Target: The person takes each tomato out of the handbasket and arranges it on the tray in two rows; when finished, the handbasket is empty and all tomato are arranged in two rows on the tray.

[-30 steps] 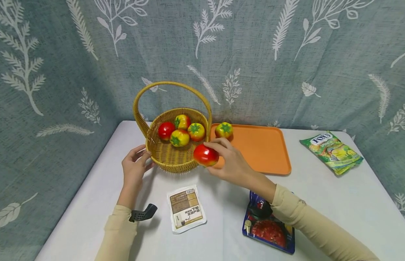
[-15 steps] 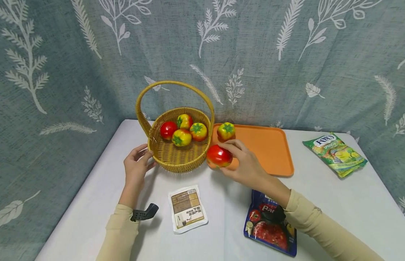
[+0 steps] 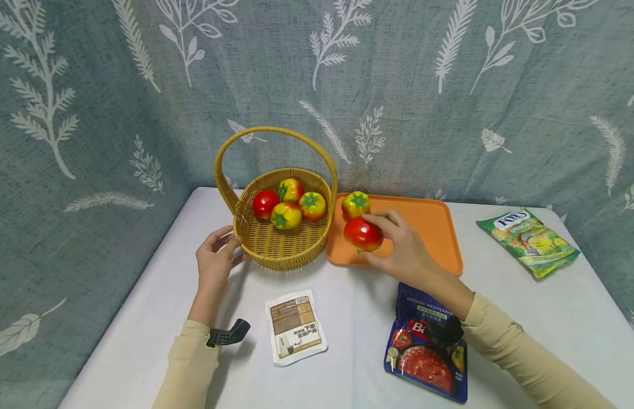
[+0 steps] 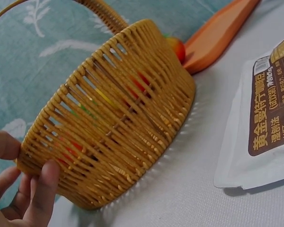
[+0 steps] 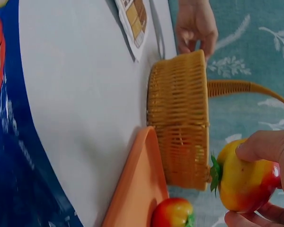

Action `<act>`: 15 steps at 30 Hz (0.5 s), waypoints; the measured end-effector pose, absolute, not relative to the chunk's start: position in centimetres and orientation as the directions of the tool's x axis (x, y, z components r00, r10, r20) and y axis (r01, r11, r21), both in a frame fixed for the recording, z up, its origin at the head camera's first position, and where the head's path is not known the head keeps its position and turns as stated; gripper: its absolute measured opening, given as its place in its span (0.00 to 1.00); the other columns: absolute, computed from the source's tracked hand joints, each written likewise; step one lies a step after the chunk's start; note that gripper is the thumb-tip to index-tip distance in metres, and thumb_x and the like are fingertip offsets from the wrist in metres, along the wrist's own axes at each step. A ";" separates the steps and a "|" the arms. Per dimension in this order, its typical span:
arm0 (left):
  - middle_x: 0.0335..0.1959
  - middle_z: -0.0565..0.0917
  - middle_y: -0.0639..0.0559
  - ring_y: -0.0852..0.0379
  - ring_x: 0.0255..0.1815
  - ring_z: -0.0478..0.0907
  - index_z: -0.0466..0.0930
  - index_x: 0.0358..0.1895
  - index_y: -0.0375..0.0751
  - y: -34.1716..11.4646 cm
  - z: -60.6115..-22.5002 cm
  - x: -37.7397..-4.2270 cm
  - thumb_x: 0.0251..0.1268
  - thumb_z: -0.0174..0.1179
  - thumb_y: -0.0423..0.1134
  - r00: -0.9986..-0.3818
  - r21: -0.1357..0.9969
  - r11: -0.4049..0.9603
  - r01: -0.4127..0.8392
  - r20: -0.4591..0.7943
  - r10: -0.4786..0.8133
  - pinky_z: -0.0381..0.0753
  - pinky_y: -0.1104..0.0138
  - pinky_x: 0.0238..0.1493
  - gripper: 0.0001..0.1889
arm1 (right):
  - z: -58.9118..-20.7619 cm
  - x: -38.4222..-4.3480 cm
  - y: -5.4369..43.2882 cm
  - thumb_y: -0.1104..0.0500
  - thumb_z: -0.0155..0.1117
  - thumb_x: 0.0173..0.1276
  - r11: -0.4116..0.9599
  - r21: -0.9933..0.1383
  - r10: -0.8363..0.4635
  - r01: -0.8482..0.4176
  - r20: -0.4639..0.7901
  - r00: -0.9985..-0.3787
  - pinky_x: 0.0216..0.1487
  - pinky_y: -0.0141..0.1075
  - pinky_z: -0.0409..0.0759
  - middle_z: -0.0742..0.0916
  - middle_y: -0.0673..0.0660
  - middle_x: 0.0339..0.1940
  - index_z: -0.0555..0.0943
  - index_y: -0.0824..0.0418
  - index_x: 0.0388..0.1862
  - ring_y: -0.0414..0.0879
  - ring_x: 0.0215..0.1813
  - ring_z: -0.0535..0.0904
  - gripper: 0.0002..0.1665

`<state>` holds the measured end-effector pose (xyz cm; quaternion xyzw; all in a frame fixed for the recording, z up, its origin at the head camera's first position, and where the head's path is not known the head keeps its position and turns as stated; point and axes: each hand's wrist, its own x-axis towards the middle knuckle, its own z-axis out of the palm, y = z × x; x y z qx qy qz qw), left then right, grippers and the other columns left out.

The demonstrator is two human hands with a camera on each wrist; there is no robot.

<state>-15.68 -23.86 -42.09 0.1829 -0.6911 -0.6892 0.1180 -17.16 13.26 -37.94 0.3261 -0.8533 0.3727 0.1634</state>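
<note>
My right hand [image 3: 406, 250] holds a red-and-yellow tomato [image 3: 363, 233] above the near left part of the orange tray [image 3: 424, 227]. In the right wrist view, the held tomato [image 5: 244, 177] shows a yellow top and a green calyx, with thumb and fingers around it. Another tomato [image 3: 355, 204] sits on the tray at its back left corner. My left hand [image 3: 215, 258] pinches the rim of the wicker basket [image 3: 281, 262] at its left side. Several tomatoes lie inside, among them a red one [image 3: 266, 203]. The basket's tall handle [image 3: 276, 130] stands upright.
A white-and-brown packet [image 3: 296, 328] lies in front of the basket. A blue pouch [image 3: 424, 363] with tomato pictures lies partly under the right forearm. At the far right is a green FOX'S bag [image 3: 529, 241]. A patterned curtain [image 3: 424, 113] backs the white table.
My right hand has moved right with the tomato, from the basket's right rim to over the tray. The left hand has stayed at the basket's rim. The view shifted slightly.
</note>
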 end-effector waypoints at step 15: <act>0.53 0.74 0.46 0.50 0.50 0.80 0.72 0.66 0.37 -24.0 -42.1 -15.5 0.71 0.58 0.33 -0.909 0.996 -0.021 -0.087 -0.088 -0.406 0.88 0.64 0.42 0.22 | -38.0 -17.8 15.2 0.63 0.81 0.50 0.562 -0.529 -0.396 -0.636 0.503 -0.769 0.50 0.48 0.86 0.79 0.59 0.55 0.77 0.64 0.63 0.53 0.53 0.79 0.39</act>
